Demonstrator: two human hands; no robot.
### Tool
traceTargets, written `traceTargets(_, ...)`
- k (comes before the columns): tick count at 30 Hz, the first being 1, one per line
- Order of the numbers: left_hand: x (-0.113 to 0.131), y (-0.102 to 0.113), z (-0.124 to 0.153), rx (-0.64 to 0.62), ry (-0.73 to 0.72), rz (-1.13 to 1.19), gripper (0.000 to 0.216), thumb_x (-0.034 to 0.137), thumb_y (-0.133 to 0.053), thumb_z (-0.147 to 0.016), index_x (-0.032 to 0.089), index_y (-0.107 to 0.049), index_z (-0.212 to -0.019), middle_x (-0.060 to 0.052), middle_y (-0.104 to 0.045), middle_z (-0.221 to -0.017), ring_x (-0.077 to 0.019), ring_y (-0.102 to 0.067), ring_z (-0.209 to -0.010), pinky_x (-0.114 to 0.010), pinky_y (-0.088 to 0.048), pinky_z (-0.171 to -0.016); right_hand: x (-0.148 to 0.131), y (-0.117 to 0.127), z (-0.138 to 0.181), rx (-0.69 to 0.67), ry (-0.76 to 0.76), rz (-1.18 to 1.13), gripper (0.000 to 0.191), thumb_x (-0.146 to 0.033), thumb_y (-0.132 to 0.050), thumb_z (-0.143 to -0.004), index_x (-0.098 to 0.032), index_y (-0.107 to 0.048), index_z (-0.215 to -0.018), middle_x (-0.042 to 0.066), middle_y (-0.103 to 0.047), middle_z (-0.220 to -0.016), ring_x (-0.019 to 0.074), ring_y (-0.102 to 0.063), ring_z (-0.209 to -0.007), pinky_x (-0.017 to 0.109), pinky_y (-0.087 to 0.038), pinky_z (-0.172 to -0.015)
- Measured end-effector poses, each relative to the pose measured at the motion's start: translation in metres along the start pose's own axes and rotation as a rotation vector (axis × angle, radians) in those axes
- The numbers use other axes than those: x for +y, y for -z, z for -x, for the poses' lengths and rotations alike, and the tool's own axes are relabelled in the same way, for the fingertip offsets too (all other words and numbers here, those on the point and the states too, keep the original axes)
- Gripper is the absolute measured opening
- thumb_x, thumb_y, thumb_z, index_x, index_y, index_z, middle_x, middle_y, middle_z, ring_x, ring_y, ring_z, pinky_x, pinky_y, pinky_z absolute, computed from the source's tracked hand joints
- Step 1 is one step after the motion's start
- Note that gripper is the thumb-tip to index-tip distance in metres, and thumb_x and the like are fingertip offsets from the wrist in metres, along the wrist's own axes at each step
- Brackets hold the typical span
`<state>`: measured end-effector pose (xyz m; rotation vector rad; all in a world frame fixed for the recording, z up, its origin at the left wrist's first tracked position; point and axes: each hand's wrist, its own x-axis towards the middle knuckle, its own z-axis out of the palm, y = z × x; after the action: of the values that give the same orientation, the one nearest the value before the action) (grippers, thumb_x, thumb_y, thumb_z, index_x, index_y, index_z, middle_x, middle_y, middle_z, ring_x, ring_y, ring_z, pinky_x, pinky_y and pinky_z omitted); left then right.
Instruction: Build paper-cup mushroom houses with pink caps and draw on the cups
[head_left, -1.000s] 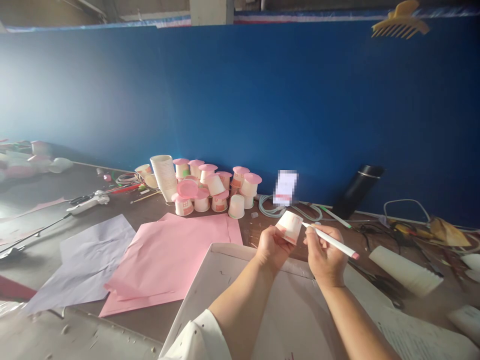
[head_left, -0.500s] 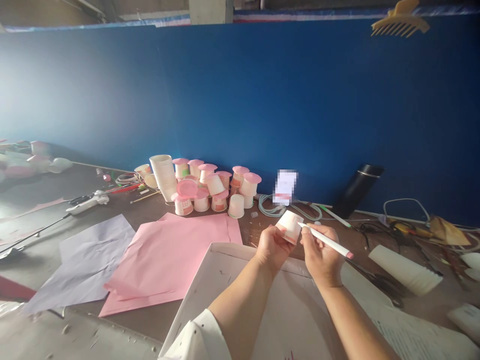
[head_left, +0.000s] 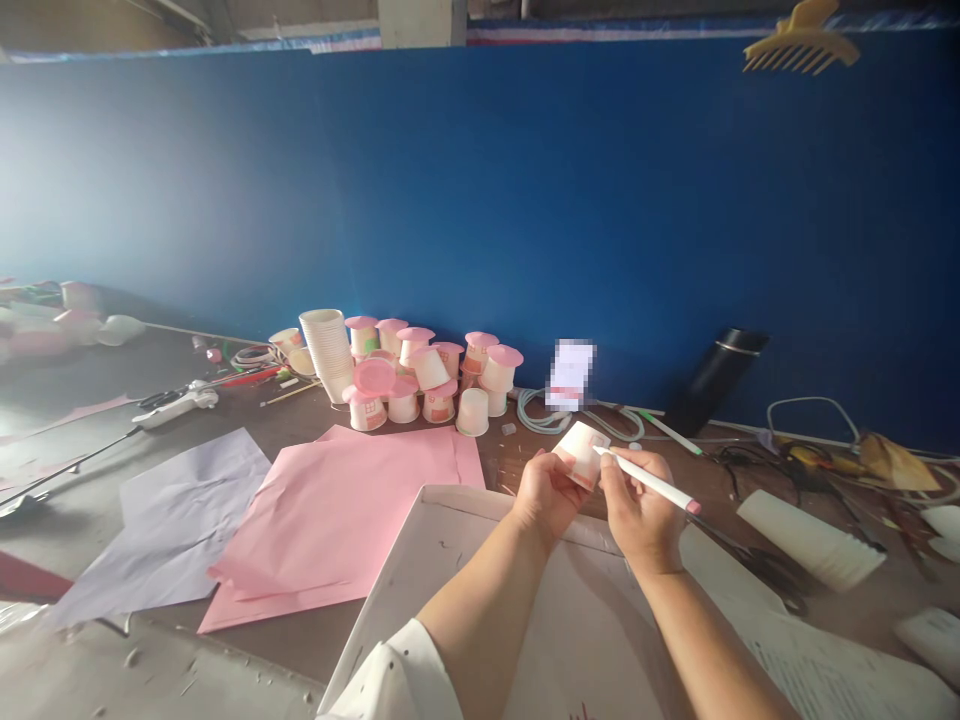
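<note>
A small white paper cup (head_left: pixel 576 452) with reddish marks is tilted in my left hand (head_left: pixel 546 495), whose fingers wrap round its side. My right hand (head_left: pixel 642 510) grips a white marker (head_left: pixel 657 486) with a pink end. Its tip meets or nearly meets the cup's wall; the exact contact is too small to tell. Both hands are above the near edge of a white box lid or tray (head_left: pixel 442 560). Behind them, several decorated paper cups with pink paper roofs (head_left: pixel 438 400) stand grouped, beside a tall stack of plain cups (head_left: pixel 325 350).
Pink paper sheets (head_left: pixel 337 520) and a pale lilac sheet (head_left: pixel 172 510) lie at left. A black bottle (head_left: pixel 716 380) leans against the blue partition (head_left: pixel 480 200). Farther right are cables, another cup stack (head_left: pixel 810 540) and a printed sheet (head_left: pixel 840 660). A green-tipped marker (head_left: pixel 671 432) lies behind my hands.
The marker and my right hand have shifted slightly left against the cup. My left hand keeps its hold, and everything else stays in place.
</note>
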<state>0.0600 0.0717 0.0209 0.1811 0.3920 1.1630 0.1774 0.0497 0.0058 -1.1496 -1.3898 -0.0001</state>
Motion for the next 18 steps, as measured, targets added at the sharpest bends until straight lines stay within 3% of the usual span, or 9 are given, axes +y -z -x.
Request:
traceTargets(8,0.0008,-0.0021,0.0023,0.061,0.004,-0.020,0.030,0.003,-0.057,-0.054,0.014,-0.058,-0.083,-0.007,-0.065,-0.079,-0.0183,-0.060,-0.068,-0.029,-0.046,-0.064,0.0000,-0.0006,-0.0006,0.008,-0.003,-0.006,0.025,-0.045,-0.065,-0.094,-0.020,-0.062,-0.097,0.007,-0.069,-0.085,0.0212,-0.068,-0.072,0.036,-0.056,-0.065)
traceTargets(18,0.0015,-0.0024,0.0031,0.035,0.015,-0.004,0.032,0.004,-0.057,-0.054,0.013,-0.059,-0.085,-0.010,-0.068,-0.084,-0.0213,-0.064,-0.074,-0.032,-0.050,-0.070,0.0020,0.0002,0.0008,0.015,-0.013,-0.007,0.025,-0.044,-0.065,-0.094,-0.020,-0.063,-0.098,0.007,-0.070,-0.085,0.0201,-0.067,-0.069,0.034,-0.055,-0.064)
